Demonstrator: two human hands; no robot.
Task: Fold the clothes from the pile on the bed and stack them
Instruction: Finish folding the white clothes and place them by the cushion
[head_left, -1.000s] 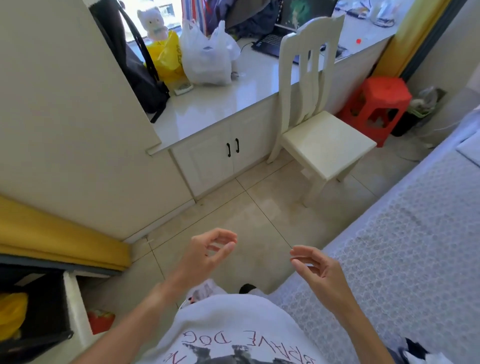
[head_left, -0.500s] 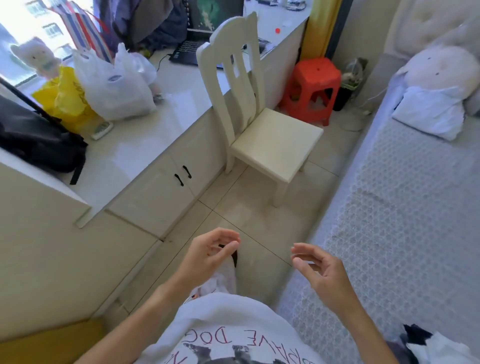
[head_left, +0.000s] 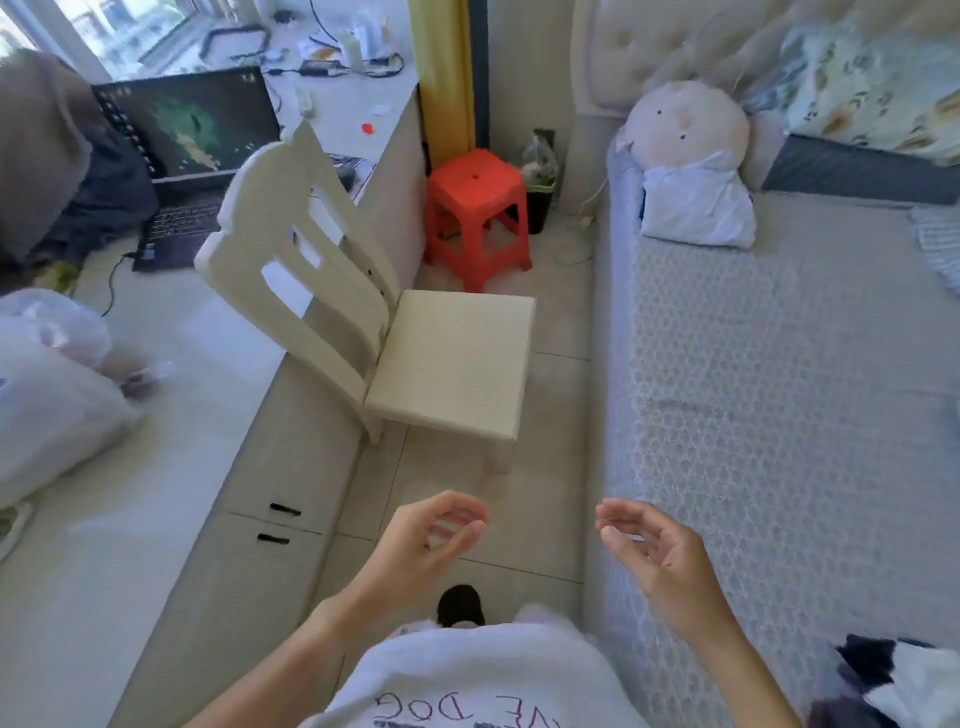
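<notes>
A rumpled black-and-white clothes pile (head_left: 904, 680) lies at five o'clock on the grey patterned bed (head_left: 779, 415), mostly cropped out.

shirt (head_left: 467, 686) print: red letters, upside down from this view, "DOG" whole, then "VE" cut off by frame edge
laptop (head_left: 192, 124) screen: green picture, no readable text
elsewhere: nothing legible

Just the one head cam, worn up high and tilted forward and down. It looked along the floor strip between the desk (head_left: 171, 467) on the left and the bed (head_left: 779, 415) on the right, own hands close at the bottom
</notes>
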